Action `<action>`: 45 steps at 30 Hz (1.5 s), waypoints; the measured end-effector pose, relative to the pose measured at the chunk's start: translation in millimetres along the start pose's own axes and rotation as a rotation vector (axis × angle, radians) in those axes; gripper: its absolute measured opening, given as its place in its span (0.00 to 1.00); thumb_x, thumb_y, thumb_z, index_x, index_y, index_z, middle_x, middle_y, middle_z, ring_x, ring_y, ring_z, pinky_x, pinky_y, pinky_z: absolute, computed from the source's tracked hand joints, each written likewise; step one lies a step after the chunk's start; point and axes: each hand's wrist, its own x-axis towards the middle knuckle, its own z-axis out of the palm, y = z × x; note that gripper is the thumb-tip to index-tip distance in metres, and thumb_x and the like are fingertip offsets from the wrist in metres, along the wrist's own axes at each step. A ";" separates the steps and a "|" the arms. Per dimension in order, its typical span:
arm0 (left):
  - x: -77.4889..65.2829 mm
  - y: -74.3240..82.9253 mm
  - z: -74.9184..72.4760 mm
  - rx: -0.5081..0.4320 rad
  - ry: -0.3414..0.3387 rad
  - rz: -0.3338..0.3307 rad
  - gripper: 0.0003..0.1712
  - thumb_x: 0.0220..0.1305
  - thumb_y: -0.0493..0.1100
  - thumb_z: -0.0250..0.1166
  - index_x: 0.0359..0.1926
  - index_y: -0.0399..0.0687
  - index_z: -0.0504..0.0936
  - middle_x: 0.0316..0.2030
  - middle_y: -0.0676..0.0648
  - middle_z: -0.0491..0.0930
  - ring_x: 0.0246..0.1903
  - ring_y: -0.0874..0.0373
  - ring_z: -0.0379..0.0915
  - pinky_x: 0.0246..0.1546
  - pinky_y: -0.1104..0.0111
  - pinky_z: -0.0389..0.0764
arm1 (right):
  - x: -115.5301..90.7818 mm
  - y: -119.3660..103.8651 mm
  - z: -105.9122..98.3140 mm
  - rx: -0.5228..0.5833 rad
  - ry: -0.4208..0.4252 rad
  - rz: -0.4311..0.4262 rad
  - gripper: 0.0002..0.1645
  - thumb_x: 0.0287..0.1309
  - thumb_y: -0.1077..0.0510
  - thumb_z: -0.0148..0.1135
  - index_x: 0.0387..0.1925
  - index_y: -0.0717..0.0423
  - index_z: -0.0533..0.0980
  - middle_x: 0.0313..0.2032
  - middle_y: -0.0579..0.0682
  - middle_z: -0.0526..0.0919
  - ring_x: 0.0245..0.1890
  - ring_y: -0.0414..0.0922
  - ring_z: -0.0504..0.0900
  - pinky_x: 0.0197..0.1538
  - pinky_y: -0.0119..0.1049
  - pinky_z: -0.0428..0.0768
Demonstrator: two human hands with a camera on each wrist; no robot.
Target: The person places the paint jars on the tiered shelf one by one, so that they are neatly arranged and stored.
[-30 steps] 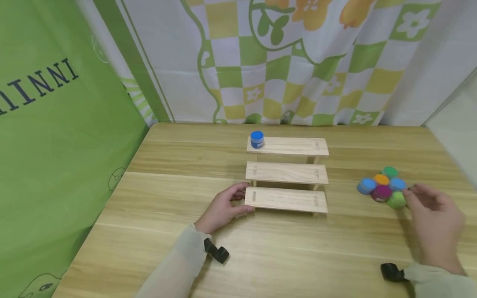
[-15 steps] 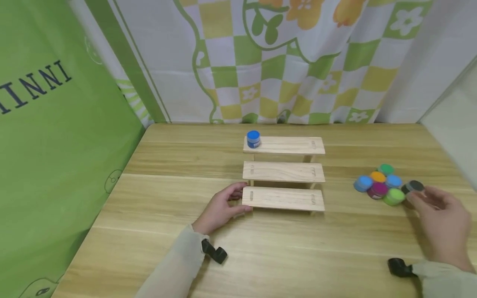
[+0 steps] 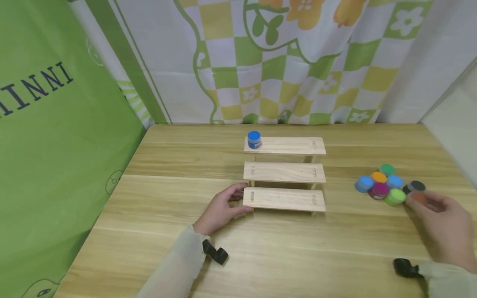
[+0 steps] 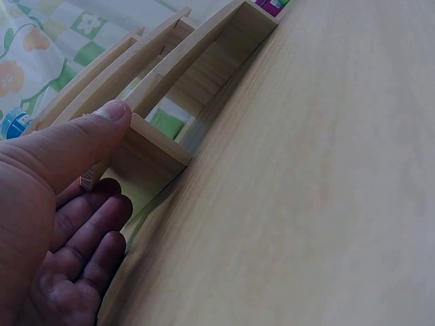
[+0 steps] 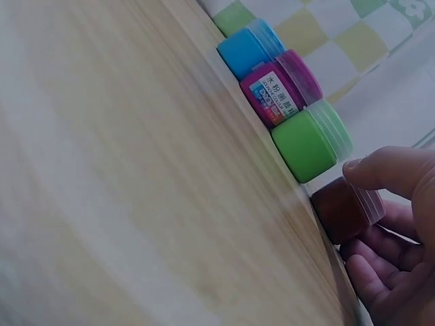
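Note:
A three-tier wooden step stand [image 3: 285,198] stands on the table, with a blue-lidded paint jar [image 3: 254,140] at the left of its top tier. My left hand [image 3: 225,207] grips the left end of the lowest tier; its thumb [image 4: 112,111] lies along the plank and the fingers curl beneath. At the right, my right hand [image 3: 443,219] pinches a brown paint jar [image 5: 343,210] between thumb and fingers, low at the table. Just beyond is a black jar [image 3: 414,187]. Beside it stands a light green jar [image 5: 309,146], next to a purple jar [image 5: 279,88].
Two light blue jars [image 3: 364,184], an orange jar [image 3: 378,177] and a green jar [image 3: 386,169] cluster right of the stand. A checked curtain [image 3: 298,74] hangs behind the wooden table [image 3: 179,165], and a green cloth [image 3: 67,157] hangs at the left.
My right hand has shifted slightly right, off the black jar and onto the brown jar. The black jar, hidden at first, now shows beside the cluster. The left hand stays at the stand.

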 end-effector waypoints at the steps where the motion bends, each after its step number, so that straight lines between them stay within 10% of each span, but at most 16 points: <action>1: 0.0 0.3 0.1 0.002 0.000 -0.001 0.41 0.57 0.51 0.76 0.69 0.48 0.71 0.54 0.49 0.80 0.54 0.53 0.76 0.59 0.56 0.76 | -0.6 -0.3 -0.3 -0.002 0.004 -0.004 0.51 0.63 0.32 0.61 0.72 0.64 0.62 0.59 0.67 0.74 0.34 0.25 0.65 0.29 0.23 0.68; 13: -0.2 0.2 0.2 -0.006 -0.002 -0.008 0.41 0.58 0.51 0.76 0.70 0.48 0.71 0.54 0.48 0.80 0.55 0.53 0.76 0.59 0.57 0.76 | 0.9 -3.6 0.9 0.000 0.033 0.050 0.50 0.61 0.32 0.62 0.72 0.61 0.64 0.55 0.58 0.76 0.35 0.27 0.67 0.31 0.23 0.67; 23: -0.6 2.0 -0.2 -0.012 0.001 -0.011 0.41 0.58 0.50 0.76 0.70 0.48 0.71 0.54 0.48 0.80 0.55 0.52 0.75 0.59 0.56 0.75 | -3.1 -10.7 0.8 0.141 0.134 0.135 0.40 0.61 0.37 0.66 0.69 0.48 0.69 0.34 0.23 0.68 0.32 0.24 0.67 0.35 0.23 0.66; 41: -0.4 2.4 0.5 -0.012 0.006 -0.010 0.41 0.57 0.49 0.76 0.70 0.47 0.71 0.54 0.48 0.80 0.55 0.53 0.76 0.59 0.57 0.75 | -12.8 -26.8 -1.6 0.189 0.155 0.132 0.42 0.64 0.39 0.63 0.74 0.48 0.63 0.54 0.35 0.74 0.38 0.22 0.68 0.32 0.13 0.67; 45: 0.1 1.4 0.9 -0.009 0.015 -0.007 0.41 0.56 0.50 0.77 0.69 0.49 0.72 0.53 0.49 0.81 0.54 0.54 0.76 0.58 0.58 0.76 | -16.6 -31.9 0.3 0.249 0.172 0.084 0.38 0.61 0.42 0.68 0.70 0.47 0.70 0.46 0.28 0.76 0.33 0.18 0.70 0.32 0.12 0.69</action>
